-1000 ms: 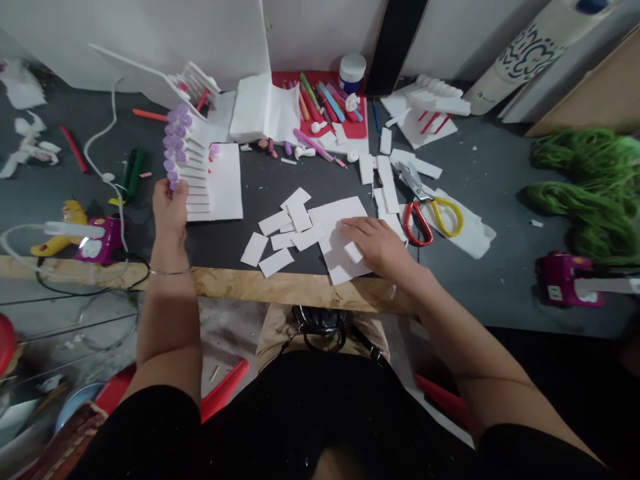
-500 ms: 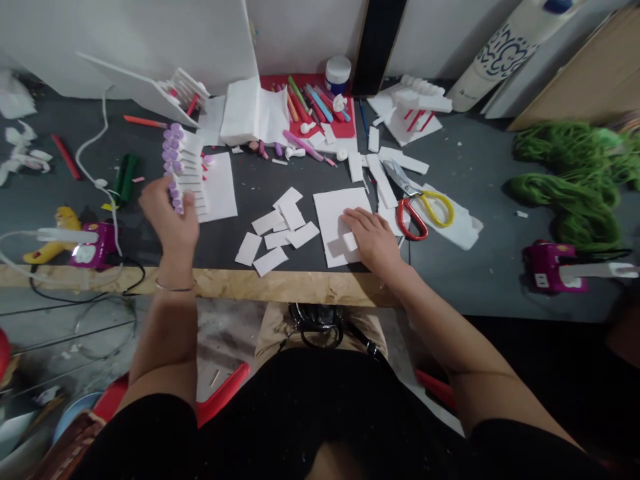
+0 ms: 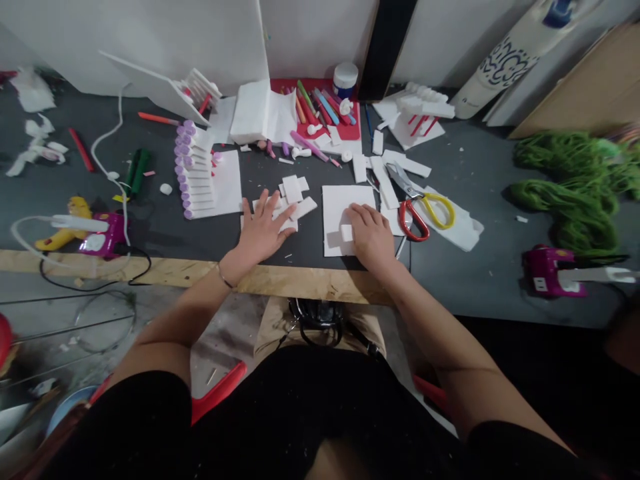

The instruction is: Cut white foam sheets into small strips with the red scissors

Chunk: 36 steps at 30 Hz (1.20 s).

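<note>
My left hand lies with fingers spread over a loose pile of small white rectangular pieces, covering part of it. On a white square sheet near the table's front edge, my right hand is closed around a small white block, whose end shows beside the thumb. A white model with a row of purple round ends rests left of the pile on another white sheet. Right of my right hand are scissors with one red and one yellow handle.
Coloured sticks lie on a red sheet at the back, beside a small jar. Green yarn is at the right. Purple boxes with cables stand at both sides. A large bottle leans at back right.
My left hand has left the purple-ended model and moved right onto the white pieces, its fingers now spread. My right hand stays on the square sheet. The view has shifted slightly.
</note>
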### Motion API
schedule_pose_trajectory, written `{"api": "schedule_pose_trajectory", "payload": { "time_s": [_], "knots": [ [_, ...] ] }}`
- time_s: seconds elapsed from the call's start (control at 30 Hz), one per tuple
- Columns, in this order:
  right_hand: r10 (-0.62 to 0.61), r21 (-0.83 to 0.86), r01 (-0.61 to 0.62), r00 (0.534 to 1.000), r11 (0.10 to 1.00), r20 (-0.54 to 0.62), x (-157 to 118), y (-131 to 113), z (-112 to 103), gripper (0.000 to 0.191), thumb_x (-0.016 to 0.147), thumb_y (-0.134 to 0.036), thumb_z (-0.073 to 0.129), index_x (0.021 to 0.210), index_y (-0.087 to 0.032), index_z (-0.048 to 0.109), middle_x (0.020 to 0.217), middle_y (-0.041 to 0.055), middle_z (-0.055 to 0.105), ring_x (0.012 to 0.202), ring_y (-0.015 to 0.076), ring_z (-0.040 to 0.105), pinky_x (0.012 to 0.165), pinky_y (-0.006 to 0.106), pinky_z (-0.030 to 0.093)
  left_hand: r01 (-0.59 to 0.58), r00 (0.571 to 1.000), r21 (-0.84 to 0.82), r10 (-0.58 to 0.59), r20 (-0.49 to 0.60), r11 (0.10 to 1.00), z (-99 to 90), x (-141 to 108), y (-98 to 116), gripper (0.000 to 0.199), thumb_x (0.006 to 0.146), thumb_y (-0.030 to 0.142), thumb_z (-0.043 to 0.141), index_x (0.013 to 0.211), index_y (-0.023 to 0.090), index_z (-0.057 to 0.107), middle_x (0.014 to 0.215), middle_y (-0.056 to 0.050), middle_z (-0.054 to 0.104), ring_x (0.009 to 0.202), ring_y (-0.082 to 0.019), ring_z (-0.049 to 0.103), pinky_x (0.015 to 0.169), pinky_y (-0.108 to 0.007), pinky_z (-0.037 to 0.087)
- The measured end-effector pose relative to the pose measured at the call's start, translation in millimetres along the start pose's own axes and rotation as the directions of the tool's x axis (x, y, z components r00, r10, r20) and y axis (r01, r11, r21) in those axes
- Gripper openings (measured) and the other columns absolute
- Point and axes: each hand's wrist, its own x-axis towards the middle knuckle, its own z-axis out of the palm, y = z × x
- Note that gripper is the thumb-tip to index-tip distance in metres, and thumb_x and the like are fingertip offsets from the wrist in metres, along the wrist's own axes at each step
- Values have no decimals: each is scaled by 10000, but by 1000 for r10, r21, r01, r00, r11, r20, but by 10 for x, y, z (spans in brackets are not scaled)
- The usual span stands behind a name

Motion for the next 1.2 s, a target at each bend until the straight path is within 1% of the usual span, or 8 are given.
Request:
{"api": "schedule_pose_trajectory", "payload": {
  "time_s": [0.13, 0.23, 0.37, 0.63, 0.87, 0.97, 1.07, 1.2],
  "knots": [
    [-16, -29, 15, 1000, 999, -22, -3, -75, 33, 524, 1015, -83, 429, 1444, -161, 720, 1549, 199, 716, 1440, 413, 640, 1132, 651, 566, -34, 999, 2, 34, -42, 999, 16, 218, 162, 711, 1097, 686, 463, 1712, 330, 495, 1853, -152, 343, 1735, -488, 227, 1346, -854, 101],
    [-43, -35, 41, 998, 999, -35, -3, -96, 20, 531, 1000, -71, 452, 1442, -182, 725, 1528, 196, 728, 1409, 413, 652, 1109, 652, 577, -96, 995, 10, 96, 4, 995, 25, 426, 231, 715, 1068, 705, 537, 1706, 384, 497, 1859, -114, 342, 1734, -503, 215, 1333, -875, 100],
    [-65, -61, 68, 997, 996, 44, 16, -94, -77, 517, 1003, -70, 456, 1433, -172, 722, 1551, 197, 713, 1399, 415, 651, 1070, 627, 589, -30, 995, 58, 25, 92, 998, -5, 548, 203, 646, 1104, 605, 530, 1700, 358, 511, 1833, -138, 391, 1707, -511, 290, 1300, -895, 195],
    [-63, -2, 63, 996, 998, 62, 373, 37, -199, 525, 936, -44, 451, 1363, -135, 742, 1400, 226, 771, 1204, 420, 705, 1004, 610, 587, -31, 998, -1, 31, -57, 1000, -148, 207, -56, 618, 1096, 697, 455, 1587, 367, 633, 1830, -80, 414, 1719, -407, 322, 1383, -745, 210],
    [-121, 267, 95, 989, 959, 84, 1439, -106, 255, 570, 863, -12, 428, 1312, -176, 740, 1337, 154, 791, 1305, 323, 714, 1179, 522, 565, 134, 991, -84, -132, 37, 987, -62, 376, -136, 847, 1100, 767, 247, 1693, 225, 515, 1780, -181, 476, 1687, -392, 395, 1381, -640, 288],
    [-83, 250, 39, 982, 968, 169, 1739, -346, 442, 490, 860, -26, 459, 1229, -149, 756, 1244, 190, 802, 1215, 337, 742, 1127, 508, 583, 170, 984, -65, -173, -40, 983, -75, 267, -51, 850, 1096, 771, 245, 1706, 234, 497, 1795, -169, 455, 1709, -380, 355, 1413, -628, 208],
    [-81, 270, 4, 959, 963, 273, 1802, -586, 533, 411, 880, -64, 496, 1195, -109, 756, 1242, 228, 797, 1218, 370, 744, 1113, 523, 579, 205, 970, -79, -213, -113, 976, -53, 58, -56, 888, 1067, 825, 263, 1723, 264, 471, 1826, -167, 401, 1728, -402, 301, 1404, -676, 180],
    [-159, 494, -29, 929, 869, 333, 1697, -666, 488, 451, 941, -113, 463, 1301, -155, 731, 1301, 164, 807, 1221, 323, 767, 1099, 518, 607, 166, 983, -85, -172, -67, 982, 32, -124, -121, 932, 1046, 859, 291, 1718, 243, 482, 1827, -197, 384, 1729, -425, 286, 1389, -716, 183]
  ]
}}
